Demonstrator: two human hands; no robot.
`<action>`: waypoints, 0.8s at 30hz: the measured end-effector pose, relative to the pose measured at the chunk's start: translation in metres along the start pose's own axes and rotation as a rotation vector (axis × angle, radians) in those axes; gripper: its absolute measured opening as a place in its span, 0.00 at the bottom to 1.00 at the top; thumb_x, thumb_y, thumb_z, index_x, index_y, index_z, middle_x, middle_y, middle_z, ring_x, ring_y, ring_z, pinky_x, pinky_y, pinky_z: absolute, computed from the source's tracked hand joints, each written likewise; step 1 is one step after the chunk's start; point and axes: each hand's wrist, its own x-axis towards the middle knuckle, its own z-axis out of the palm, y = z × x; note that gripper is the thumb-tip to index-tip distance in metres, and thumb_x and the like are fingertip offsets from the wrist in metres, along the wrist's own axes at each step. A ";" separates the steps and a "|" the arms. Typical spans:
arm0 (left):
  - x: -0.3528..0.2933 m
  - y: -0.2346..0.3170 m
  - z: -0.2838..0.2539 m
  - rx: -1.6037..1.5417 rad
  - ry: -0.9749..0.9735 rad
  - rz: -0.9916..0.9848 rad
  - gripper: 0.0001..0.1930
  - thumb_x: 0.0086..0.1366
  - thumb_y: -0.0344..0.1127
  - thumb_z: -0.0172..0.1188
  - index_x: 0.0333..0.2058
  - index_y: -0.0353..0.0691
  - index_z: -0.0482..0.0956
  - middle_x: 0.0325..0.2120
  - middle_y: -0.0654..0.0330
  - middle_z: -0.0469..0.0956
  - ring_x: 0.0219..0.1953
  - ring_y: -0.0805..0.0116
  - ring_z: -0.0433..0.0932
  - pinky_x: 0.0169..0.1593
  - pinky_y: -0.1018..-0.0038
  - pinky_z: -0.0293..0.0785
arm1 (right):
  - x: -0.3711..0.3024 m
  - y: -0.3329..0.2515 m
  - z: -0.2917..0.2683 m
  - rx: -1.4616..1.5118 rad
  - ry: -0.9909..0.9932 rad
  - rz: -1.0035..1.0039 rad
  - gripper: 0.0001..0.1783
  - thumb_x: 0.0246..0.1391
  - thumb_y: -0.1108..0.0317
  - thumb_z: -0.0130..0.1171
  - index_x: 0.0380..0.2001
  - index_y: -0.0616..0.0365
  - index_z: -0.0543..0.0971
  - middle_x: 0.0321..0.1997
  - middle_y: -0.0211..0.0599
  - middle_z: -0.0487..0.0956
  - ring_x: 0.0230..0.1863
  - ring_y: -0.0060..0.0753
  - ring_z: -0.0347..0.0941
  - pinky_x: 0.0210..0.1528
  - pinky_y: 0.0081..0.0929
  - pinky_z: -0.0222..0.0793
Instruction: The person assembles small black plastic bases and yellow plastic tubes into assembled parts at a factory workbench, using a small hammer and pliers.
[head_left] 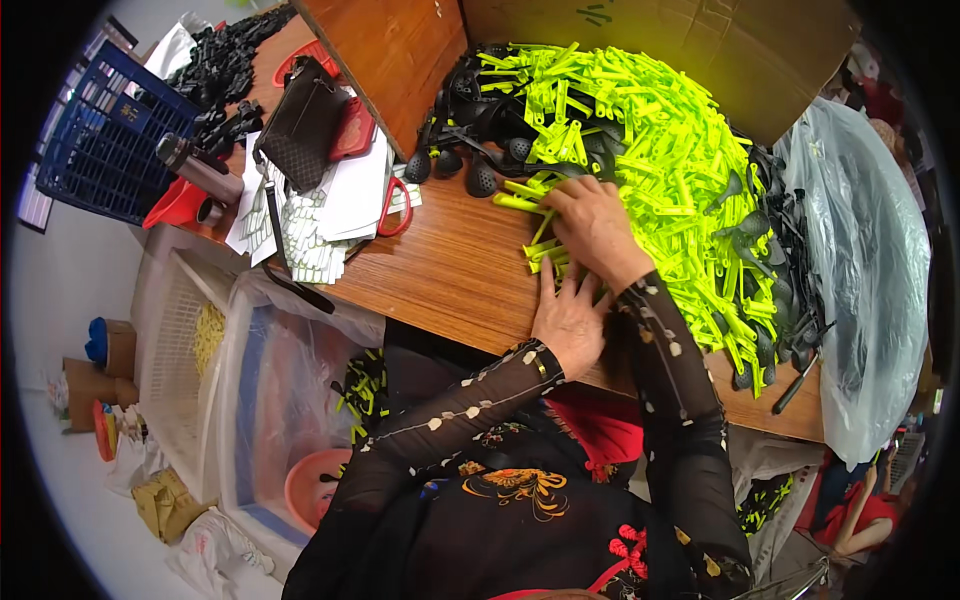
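Observation:
A large heap of bright yellow-green plastic handles (660, 150) covers the wooden table (440, 270), with black spoon-shaped plastic heads mixed in along its edges. At the heap's near left edge my right hand (598, 228) reaches across my left one, its bent fingers closed on a yellow-green plastic handle (518, 200). Just below it, my left hand (572, 325) rests on the tabletop with fingers stretched out. Its fingertips touch a few short yellow-green pieces (534, 262). Black perforated spoon heads (481, 181) lie to the left of the right hand.
Left on the table are a dark bag (305, 125), papers (345, 200), red-handled scissors (397, 208) and a metal flask (195, 165). A cardboard panel (740, 70) backs the heap. A clear plastic bag (860, 270) and a knife-like tool (795, 385) are at right. A blue crate (110, 140) stands far left.

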 end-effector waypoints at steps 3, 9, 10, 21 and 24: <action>0.011 0.005 0.004 -0.030 0.016 0.001 0.30 0.63 0.44 0.63 0.65 0.48 0.77 0.69 0.46 0.65 0.76 0.37 0.52 0.74 0.25 0.37 | -0.010 0.017 -0.014 0.090 0.148 -0.015 0.09 0.52 0.68 0.67 0.38 0.46 0.86 0.42 0.25 0.84 0.47 0.35 0.77 0.49 0.36 0.69; 0.033 0.017 0.008 -0.061 0.063 0.037 0.32 0.63 0.43 0.66 0.66 0.45 0.73 0.71 0.43 0.60 0.77 0.38 0.50 0.74 0.26 0.37 | -0.037 0.054 -0.034 0.077 0.283 0.061 0.10 0.50 0.72 0.68 0.37 0.52 0.89 0.45 0.29 0.88 0.47 0.40 0.80 0.53 0.38 0.73; 0.034 0.017 0.008 -0.061 0.059 0.039 0.32 0.63 0.43 0.66 0.66 0.45 0.73 0.71 0.43 0.60 0.77 0.38 0.50 0.74 0.26 0.37 | -0.041 0.057 -0.034 0.078 0.284 0.065 0.10 0.50 0.72 0.68 0.37 0.52 0.89 0.45 0.29 0.88 0.47 0.40 0.80 0.53 0.38 0.73; 0.000 -0.081 -0.056 -0.230 0.076 -0.001 0.33 0.71 0.42 0.61 0.72 0.42 0.66 0.73 0.47 0.62 0.78 0.44 0.54 0.78 0.41 0.45 | -0.056 0.062 -0.048 0.200 0.320 0.153 0.08 0.55 0.72 0.67 0.39 0.51 0.87 0.44 0.28 0.87 0.48 0.39 0.80 0.55 0.38 0.69; 0.017 -0.111 -0.044 -0.014 -0.050 -0.118 0.43 0.74 0.57 0.57 0.78 0.42 0.52 0.79 0.48 0.48 0.81 0.42 0.42 0.78 0.39 0.36 | -0.053 0.050 -0.049 0.198 0.379 0.053 0.08 0.55 0.72 0.67 0.39 0.48 0.87 0.42 0.27 0.86 0.49 0.38 0.79 0.56 0.39 0.68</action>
